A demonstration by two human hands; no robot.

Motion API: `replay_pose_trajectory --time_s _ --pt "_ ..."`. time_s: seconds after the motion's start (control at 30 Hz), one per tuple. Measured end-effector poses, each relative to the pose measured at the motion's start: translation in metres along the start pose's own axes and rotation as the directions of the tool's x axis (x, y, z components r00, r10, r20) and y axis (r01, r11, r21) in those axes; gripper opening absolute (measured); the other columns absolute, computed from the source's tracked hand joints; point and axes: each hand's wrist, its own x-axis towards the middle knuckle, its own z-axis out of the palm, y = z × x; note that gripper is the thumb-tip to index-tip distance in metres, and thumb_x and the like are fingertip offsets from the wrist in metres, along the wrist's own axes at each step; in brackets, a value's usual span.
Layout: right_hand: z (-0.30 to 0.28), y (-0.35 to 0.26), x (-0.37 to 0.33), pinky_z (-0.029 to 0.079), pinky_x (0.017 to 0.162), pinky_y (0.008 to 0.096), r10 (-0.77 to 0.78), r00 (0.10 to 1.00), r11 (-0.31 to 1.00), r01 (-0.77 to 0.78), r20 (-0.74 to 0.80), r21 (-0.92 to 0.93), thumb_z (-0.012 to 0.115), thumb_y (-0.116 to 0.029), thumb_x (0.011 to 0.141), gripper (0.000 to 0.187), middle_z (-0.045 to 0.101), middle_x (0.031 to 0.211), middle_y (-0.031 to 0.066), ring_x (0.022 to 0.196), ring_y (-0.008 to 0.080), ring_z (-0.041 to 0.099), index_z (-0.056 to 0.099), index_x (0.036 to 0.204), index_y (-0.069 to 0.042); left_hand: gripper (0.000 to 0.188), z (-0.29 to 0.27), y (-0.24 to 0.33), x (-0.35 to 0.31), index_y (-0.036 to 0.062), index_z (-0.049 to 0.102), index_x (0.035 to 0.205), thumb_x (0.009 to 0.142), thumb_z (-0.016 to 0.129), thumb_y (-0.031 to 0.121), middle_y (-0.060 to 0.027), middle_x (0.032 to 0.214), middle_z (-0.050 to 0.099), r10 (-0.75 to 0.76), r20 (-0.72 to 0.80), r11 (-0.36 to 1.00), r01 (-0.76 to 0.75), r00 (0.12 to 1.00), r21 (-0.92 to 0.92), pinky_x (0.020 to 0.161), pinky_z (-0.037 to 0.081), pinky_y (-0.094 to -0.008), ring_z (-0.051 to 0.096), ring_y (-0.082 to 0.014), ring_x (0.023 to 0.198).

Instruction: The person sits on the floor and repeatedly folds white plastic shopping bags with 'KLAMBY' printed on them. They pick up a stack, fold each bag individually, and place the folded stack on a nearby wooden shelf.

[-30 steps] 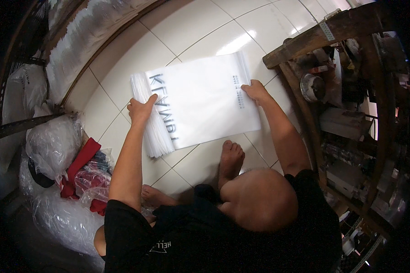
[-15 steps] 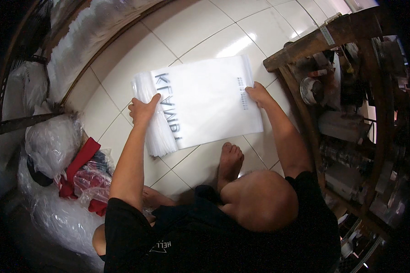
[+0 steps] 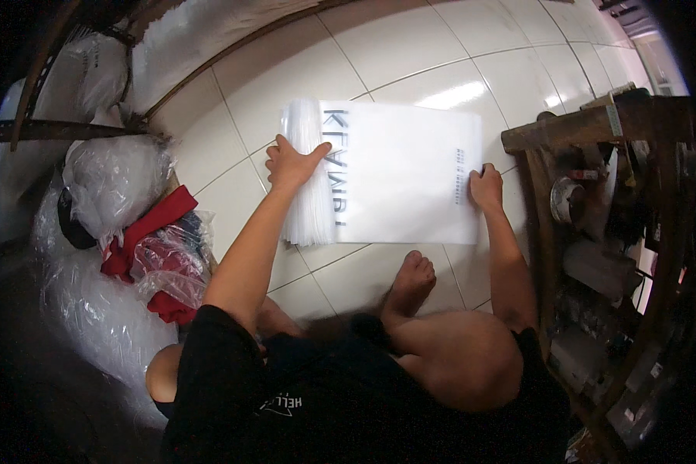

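Left hand (image 3: 295, 165) splays over plastic sheets (image 3: 400, 174); right hand (image 3: 486, 189) curls at their edge.

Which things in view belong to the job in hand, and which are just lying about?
In the job:
- sheet stack, white, printed
- left hand, on its fanned left edge
- right hand, at its right edge

Lying about:
- red cloth
- clear bag

Just standing by: wooden rack

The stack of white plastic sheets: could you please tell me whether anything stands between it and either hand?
Nothing visible does: the left hand lies on the fanned left side of the stack, and the right hand is at its right edge.
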Motion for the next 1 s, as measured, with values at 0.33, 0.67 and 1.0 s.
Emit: replay_pose_trajectory --time_s 0.33,0.67,1.0 --pt "-0.013 -0.020 -0.012 0.049 0.086 0.0458 -0.028 0.995 0.994 0.016 0.100 0.111 0.058 -0.017 0.090 0.027 0.067 0.100 0.0254 0.095 0.0390 0.065 0.061 0.107 0.003 0.125 -0.007 0.002 -0.004 -0.0026 0.019 0.150 0.065 0.070 0.074 -0.0286 0.147 0.029 -0.027 0.031 1.000 0.027 0.999 0.005 0.107 0.036 -0.0528 0.033 -0.0456 0.135" --pt "-0.003 -0.025 -0.018 0.049 0.080 0.0466 -0.094 0.994 0.976 0.083 0.048 0.203 0.057 -0.016 0.090 0.023 0.066 0.091 0.0248 0.087 0.0387 0.065 0.059 0.102 0.004 0.127 -0.010 -0.001 -0.006 -0.0019 0.013 0.151 0.065 0.071 0.072 -0.0297 0.148 0.028 0.000 0.018 1.000 0.000 1.000 0.014 0.108 0.035 -0.0538 0.033 -0.0450 0.136" --pt "-0.014 -0.040 -0.025 0.049 0.080 0.0472 -0.090 0.990 0.974 0.065 0.108 0.218 0.059 -0.017 0.089 0.022 0.065 0.091 0.0254 0.088 0.0410 0.064 0.058 0.096 0.005 0.130 0.003 0.012 -0.017 0.0060 -0.001 0.154 0.065 0.081 0.054 -0.0280 0.151 0.020 0.045 -0.074 0.985 -0.032 0.996 0.171 0.104 0.037 -0.0568 0.033 -0.0474 0.131"
